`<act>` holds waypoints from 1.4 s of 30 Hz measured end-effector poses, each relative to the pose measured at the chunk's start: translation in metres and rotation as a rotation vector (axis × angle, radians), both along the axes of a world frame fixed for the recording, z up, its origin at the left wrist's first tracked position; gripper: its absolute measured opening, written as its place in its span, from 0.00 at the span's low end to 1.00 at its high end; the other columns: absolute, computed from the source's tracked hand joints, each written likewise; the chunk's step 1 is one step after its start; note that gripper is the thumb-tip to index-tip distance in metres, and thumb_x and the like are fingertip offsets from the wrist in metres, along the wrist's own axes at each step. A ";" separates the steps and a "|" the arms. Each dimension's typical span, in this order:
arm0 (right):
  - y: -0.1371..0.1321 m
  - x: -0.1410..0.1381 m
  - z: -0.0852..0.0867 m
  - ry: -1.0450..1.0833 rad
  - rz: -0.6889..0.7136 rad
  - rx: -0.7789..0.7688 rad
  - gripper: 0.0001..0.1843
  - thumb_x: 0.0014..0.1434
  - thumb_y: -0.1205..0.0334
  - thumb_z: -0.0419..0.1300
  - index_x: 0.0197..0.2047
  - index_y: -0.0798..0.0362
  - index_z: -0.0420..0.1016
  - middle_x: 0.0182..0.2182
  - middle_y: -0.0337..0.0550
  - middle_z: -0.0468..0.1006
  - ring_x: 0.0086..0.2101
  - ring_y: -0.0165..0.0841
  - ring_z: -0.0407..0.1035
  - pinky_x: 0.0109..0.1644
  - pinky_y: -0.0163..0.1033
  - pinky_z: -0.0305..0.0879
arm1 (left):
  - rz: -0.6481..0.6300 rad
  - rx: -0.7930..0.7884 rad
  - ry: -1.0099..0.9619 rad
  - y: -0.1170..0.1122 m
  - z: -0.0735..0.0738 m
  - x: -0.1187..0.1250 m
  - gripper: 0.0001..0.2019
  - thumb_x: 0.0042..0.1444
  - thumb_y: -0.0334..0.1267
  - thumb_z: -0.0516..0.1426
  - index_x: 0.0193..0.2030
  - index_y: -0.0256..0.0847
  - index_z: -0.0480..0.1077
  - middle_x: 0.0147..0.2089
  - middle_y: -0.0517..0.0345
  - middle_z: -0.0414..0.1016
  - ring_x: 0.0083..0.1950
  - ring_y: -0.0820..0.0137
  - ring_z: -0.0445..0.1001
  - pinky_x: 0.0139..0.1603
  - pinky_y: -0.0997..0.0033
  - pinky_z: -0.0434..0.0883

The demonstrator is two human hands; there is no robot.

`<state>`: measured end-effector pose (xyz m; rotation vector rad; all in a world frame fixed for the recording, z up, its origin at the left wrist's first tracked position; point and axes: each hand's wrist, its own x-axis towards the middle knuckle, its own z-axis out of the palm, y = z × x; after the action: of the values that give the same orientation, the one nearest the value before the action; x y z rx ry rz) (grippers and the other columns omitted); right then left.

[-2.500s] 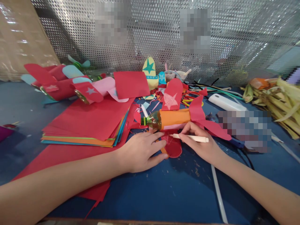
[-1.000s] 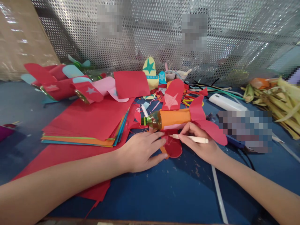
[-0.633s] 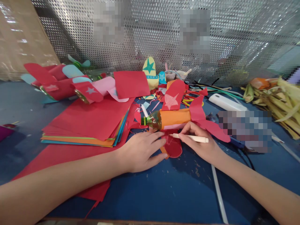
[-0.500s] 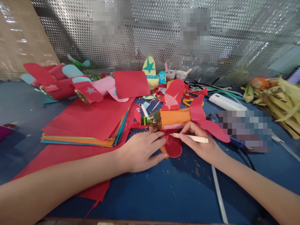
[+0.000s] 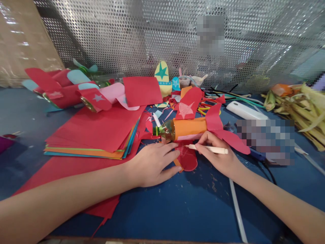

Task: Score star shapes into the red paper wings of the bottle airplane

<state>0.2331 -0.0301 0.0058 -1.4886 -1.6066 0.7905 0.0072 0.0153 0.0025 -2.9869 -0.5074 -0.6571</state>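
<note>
— Where was the red paper wing (image 5: 188, 160)?
— Flat on the blue table (image 5: 177, 210), just in front of the bottle plane (image 5: 189, 128); the left hand (image 5: 152, 164) lay spread on its edge, gripping nothing.
— And the right hand (image 5: 219, 156)?
— Pinched round a white pen (image 5: 209, 149); its tip met the wing.

Bottle (image 5: 189, 128) wrapped orange, green neck, far wing (image 5: 186, 103) red with pale pink star, near wing (image 5: 189, 161) red, pen (image 5: 210, 149) cream, paper stack (image 5: 96, 132) red over orange, green, blue edges, oval (image 5: 161, 77) yellow with green star, table (image 5: 177, 210) dark blue, screen (image 5: 101, 34) silver, perforated.
</note>
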 end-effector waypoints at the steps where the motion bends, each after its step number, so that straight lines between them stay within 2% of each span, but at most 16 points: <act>1: 0.000 0.000 0.000 -0.004 -0.003 0.001 0.10 0.58 0.57 0.57 0.29 0.49 0.60 0.25 0.34 0.67 0.26 0.29 0.66 0.30 0.34 0.61 | 0.001 -0.001 0.000 0.000 0.000 0.000 0.23 0.68 0.47 0.40 0.49 0.33 0.70 0.49 0.43 0.74 0.42 0.61 0.75 0.42 0.60 0.73; 19: 0.000 0.000 0.000 -0.020 0.028 0.043 0.10 0.59 0.60 0.56 0.28 0.49 0.59 0.23 0.33 0.65 0.24 0.29 0.65 0.28 0.33 0.61 | 0.000 0.002 -0.001 0.000 0.001 0.000 0.22 0.68 0.47 0.41 0.49 0.33 0.69 0.50 0.43 0.74 0.44 0.61 0.75 0.43 0.61 0.73; 27: -0.002 -0.002 0.002 -0.005 -0.008 -0.008 0.12 0.58 0.54 0.59 0.29 0.49 0.60 0.26 0.35 0.69 0.26 0.30 0.67 0.31 0.34 0.62 | -0.006 -0.003 -0.003 0.000 0.000 0.000 0.23 0.68 0.47 0.41 0.49 0.33 0.69 0.49 0.43 0.74 0.43 0.61 0.75 0.43 0.60 0.73; 35: -0.001 -0.001 0.001 -0.014 0.002 0.000 0.11 0.58 0.56 0.58 0.29 0.49 0.60 0.25 0.36 0.69 0.26 0.31 0.67 0.31 0.35 0.62 | -0.004 -0.008 -0.001 0.000 0.001 0.000 0.22 0.68 0.47 0.41 0.49 0.33 0.69 0.50 0.43 0.74 0.43 0.61 0.75 0.43 0.61 0.73; 42: 0.000 0.000 0.000 -0.018 0.029 0.038 0.10 0.59 0.59 0.56 0.28 0.49 0.59 0.23 0.33 0.65 0.25 0.29 0.65 0.29 0.34 0.61 | 0.002 -0.009 0.004 0.000 -0.001 0.000 0.22 0.68 0.47 0.41 0.50 0.34 0.69 0.50 0.43 0.74 0.44 0.61 0.75 0.43 0.61 0.73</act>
<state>0.2336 -0.0298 0.0060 -1.4520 -1.6507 0.7608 0.0069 0.0151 0.0020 -2.9947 -0.5140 -0.6503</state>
